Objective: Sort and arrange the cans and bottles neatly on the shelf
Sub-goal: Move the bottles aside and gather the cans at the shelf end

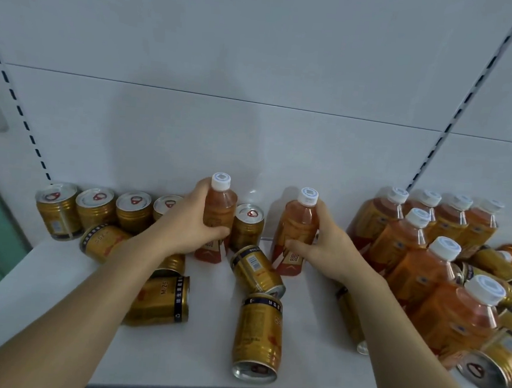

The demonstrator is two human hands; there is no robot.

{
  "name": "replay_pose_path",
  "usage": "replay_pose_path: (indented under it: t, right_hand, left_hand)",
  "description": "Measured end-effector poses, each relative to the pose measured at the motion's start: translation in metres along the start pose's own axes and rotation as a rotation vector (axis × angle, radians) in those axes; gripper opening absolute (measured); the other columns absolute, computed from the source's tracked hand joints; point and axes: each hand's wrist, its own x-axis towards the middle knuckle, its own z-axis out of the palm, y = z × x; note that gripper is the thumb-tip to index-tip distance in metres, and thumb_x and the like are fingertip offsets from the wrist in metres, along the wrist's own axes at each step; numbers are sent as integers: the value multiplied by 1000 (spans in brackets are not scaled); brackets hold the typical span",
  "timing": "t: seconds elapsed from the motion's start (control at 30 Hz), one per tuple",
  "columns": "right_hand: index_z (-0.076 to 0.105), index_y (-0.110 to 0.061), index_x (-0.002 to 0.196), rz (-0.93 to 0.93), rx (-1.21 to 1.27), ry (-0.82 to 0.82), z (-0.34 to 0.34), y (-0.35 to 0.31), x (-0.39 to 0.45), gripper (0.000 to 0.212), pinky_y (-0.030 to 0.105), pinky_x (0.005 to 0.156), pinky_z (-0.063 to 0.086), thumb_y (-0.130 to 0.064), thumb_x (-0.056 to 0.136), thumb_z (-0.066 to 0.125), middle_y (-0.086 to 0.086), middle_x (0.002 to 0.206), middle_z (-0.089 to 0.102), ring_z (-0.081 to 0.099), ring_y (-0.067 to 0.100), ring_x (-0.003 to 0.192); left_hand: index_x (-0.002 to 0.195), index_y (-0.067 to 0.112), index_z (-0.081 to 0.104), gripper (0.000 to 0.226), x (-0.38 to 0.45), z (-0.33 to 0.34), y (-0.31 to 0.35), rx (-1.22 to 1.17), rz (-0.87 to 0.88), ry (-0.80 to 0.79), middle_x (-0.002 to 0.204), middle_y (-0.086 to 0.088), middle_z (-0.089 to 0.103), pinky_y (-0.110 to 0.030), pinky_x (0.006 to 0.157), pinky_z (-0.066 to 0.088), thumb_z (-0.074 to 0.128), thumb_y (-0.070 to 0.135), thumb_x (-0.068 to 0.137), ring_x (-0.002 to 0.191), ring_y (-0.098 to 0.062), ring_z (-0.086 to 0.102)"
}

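Note:
On the white shelf (199, 357) my left hand (191, 222) grips an upright orange bottle (222, 203) with a white cap. My right hand (324, 248) grips a second upright orange bottle (298, 227) a little to the right. Between the two bottles stands one gold can (247, 227). Several gold cans (95, 208) stand in a row along the back wall at the left. Other gold cans lie on their sides: one (160, 301) under my left forearm, two in the middle (258, 270) (257, 334).
A group of several upright orange bottles (419, 237) fills the right side of the shelf. More gold cans (492, 362) lie tumbled at the far right front. The back wall (253, 132) is white, with slotted uprights at both sides.

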Motion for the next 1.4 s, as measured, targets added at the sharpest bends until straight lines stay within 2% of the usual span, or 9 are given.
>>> replay_pose_path:
  t: [0.17,0.27,0.33,0.43,0.57,0.73,1.07,1.23,1.4]
  right_hand:
    - [32,-52,154,-71,-5,48,5,6,2,91,8,75,54,-35,85,89,-29,124,65,64,-17,103]
    - [27,-54,153,-75,-27,114,4,1,3,99,16,81,55,-37,79,91,-29,120,62,66,-5,102]
    - [25,-53,152,-84,11,190,1,-8,1,103,7,71,52,-39,75,92,-29,115,60,65,-12,98]
    - [29,-49,144,-142,93,324,-4,-24,-5,97,-3,68,45,-47,71,93,-33,113,57,52,-32,104]
    - [33,-57,129,-199,75,432,-8,-46,-24,81,4,80,42,-64,67,85,-39,110,59,49,-24,117]
    - [39,-53,141,-300,33,493,-8,-69,-66,80,-6,86,36,-62,74,82,-53,111,57,51,-26,114]
    - [39,-53,145,-160,-40,696,-8,-85,-192,77,30,82,64,-53,82,83,-27,116,72,73,-2,104]
    - [39,-56,141,-61,-123,785,-27,-73,-266,76,7,80,51,-55,79,82,-38,119,64,66,-9,107]
    - [35,-64,136,59,-171,880,-63,-47,-335,76,-1,83,42,-55,76,81,-42,120,61,62,-15,109]
  left_hand:
    - [151,48,30,89,-3,5,0,66,80,144,126,22,63,-31,88,48,87,47,82,118,-14,66]
    - [153,48,25,98,-6,-1,11,97,80,265,141,10,65,-40,93,54,87,58,77,119,-20,67]
    - [151,46,25,100,-11,-7,22,62,81,349,140,3,66,-42,93,55,87,63,74,114,-23,69]
    - [148,43,27,99,-20,-13,43,25,116,431,138,-1,65,-36,92,52,83,71,71,107,-14,62]
    - [142,40,37,91,-37,-9,70,-51,196,480,125,20,59,-26,90,48,74,80,69,109,-2,59]
    - [143,39,41,86,-63,-3,93,-111,273,438,122,24,62,-7,86,40,74,77,73,102,18,56]
    - [134,62,39,76,-126,31,132,-307,408,315,119,31,61,-22,86,54,76,79,69,109,5,63]
    - [131,65,41,70,-155,75,166,-371,492,213,120,36,60,-20,87,50,75,77,71,111,10,59]
    - [140,56,41,79,-183,128,224,-398,544,93,130,26,61,-39,97,58,76,75,72,119,-5,62]
